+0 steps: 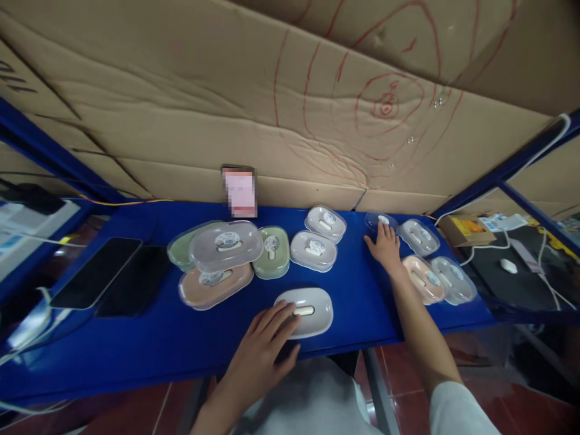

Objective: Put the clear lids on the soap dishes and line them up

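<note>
In front of me a grey oval dish (319, 315) without a lid lies on the blue table, a small white bar-shaped piece (303, 310) at its middle. My left hand (268, 344) is over its left side, fingers stretched and thumb apart; contact is hard to judge. Farther back on the right, my right hand (385, 244) reaches to a clear oval lid (374, 220) with a round label. Its fingertips lie on the lid's near part, thumb out to the side. Right of that forearm are lidded dishes, one peach (419, 279) and two grey (417, 237).
Left of centre, lidded dishes in grey (240, 246), green (278, 257) and peach (226, 296) lie partly stacked. Two grey ones (312, 252) overlap behind my dish. A phone (241, 192) leans on the cardboard wall (190, 121). Dark flat devices (99, 272) lie left.
</note>
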{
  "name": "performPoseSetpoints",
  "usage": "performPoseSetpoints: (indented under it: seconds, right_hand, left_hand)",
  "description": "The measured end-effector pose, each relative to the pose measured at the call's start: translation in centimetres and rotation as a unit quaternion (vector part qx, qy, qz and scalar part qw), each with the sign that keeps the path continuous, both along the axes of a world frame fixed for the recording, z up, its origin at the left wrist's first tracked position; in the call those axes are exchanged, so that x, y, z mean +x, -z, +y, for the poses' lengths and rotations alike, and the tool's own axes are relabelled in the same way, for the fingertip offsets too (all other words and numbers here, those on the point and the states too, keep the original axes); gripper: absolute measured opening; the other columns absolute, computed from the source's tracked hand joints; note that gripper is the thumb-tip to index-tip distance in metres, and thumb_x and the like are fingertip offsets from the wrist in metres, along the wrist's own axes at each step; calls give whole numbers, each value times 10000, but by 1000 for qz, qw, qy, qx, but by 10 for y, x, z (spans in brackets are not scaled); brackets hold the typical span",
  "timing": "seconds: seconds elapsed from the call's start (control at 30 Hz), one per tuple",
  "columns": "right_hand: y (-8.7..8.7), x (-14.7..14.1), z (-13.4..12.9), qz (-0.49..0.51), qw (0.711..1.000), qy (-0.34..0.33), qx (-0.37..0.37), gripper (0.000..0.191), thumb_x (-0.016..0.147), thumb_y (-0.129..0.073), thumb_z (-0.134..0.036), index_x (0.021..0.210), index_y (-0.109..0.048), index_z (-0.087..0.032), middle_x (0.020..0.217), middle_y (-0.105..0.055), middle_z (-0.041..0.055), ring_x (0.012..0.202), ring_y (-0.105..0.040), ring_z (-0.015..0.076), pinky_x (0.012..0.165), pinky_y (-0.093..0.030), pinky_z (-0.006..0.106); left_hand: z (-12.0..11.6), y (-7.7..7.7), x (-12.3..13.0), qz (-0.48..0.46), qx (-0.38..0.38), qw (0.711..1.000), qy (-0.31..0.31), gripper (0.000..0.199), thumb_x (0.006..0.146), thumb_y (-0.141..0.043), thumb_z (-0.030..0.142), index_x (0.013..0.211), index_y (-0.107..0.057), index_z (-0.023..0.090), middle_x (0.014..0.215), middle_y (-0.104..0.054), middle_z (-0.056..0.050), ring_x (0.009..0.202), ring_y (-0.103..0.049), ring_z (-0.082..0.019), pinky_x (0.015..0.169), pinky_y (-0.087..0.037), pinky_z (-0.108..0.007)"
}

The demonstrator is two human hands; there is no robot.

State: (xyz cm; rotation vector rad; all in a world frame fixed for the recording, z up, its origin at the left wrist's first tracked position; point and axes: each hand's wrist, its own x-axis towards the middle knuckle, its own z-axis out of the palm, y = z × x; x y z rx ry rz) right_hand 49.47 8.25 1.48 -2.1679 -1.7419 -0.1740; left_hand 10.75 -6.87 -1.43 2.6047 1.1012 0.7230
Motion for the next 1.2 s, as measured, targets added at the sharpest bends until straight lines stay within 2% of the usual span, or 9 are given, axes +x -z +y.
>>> performPoseSetpoints:
  seconds: [0.1,0.2,0.33,0.47,0.53,0.63,0.73,0.83,1.2]
  right_hand:
    - [15,-2,-12,-21,1000,-16,-17,632,1027,-538,-570,1518,-588,-175,1365,-642,232,1338,-553,436,1174,-328,727]
    - [28,-3,-48,-16,998,-64,-11,641,996,-590,-643,1496,-624,-243,1419,-595,205,1344,-551,423,1146,-405,689]
    - [25,-11,-106,63,991,-116,9,635,1014,-601,-649,1522,-602,-268,1483,-575,183,1366,-580,378,1134,-493,606]
    - [3,-56,-151,128,952,-273,-50,560,1110,-503,-487,1644,-428,-333,1607,-530,115,1463,-544,298,1159,-520,523]
    - [-4,-88,-159,82,926,-362,-64,586,1101,-541,-471,1656,-409,-336,1672,-464,108,1551,-441,320,1195,-481,556]
    - [-3,-126,-158,-13,907,-418,-37,559,1069,-624,-454,1599,-503,-324,1662,-487,112,1582,-384,345,1261,-348,650]
    - [5,-140,-151,-52,897,-439,-4,530,1059,-646,-451,1560,-551,-306,1623,-540,116,1556,-425,323,1286,-290,651]
    - [12,-137,-151,-64,894,-444,23,563,1029,-692,-461,1549,-561,-289,1632,-532,123,1593,-364,351,1277,-309,643]
    - [17,-136,-174,-61,929,-365,24,540,1026,-696,-413,1542,-564,-324,1594,-580,111,1544,-439,355,1216,-357,612]
  left_hand:
    - [0,1,1,-16,-24,1000,-1,531,1006,-610,173,1526,-548,260,1574,-584,-108,1480,-530,-312,1133,-558,-496]
    - [1,1,3,-60,-46,997,-23,529,1006,-592,111,1503,-566,289,1689,-425,-122,1542,-450,-325,1176,-531,-527]
    - [6,-1,5,-81,-114,990,-23,554,1019,-627,145,1531,-530,333,1772,-249,-101,1590,-380,-346,1221,-489,-565]
    - [14,-2,9,-97,-204,973,-43,844,946,-773,214,1653,-339,372,1796,-166,-114,1540,-467,-346,1198,-525,-532]
    - [16,-2,11,-110,-228,967,-38,978,919,-815,252,1690,-230,393,1783,-204,-122,1544,-465,-344,1206,-517,-525]
    - [15,0,13,-118,-236,964,-31,1057,927,-816,288,1710,-118,421,1709,-362,-120,1567,-429,-340,1240,-468,-555]
    - [9,3,14,-130,-234,962,-53,1074,922,-810,234,1708,-104,427,1671,-402,-122,1553,-442,-333,1245,-459,-555]
    - [3,4,15,-138,-226,962,-64,1036,932,-781,197,1704,-130,432,1710,-346,-117,1559,-427,-328,1238,-467,-540]
    - [8,3,18,-80,-176,980,-42,849,972,-727,303,1688,-272,329,1651,-479,-121,1490,-488,-346,1205,-453,-563]
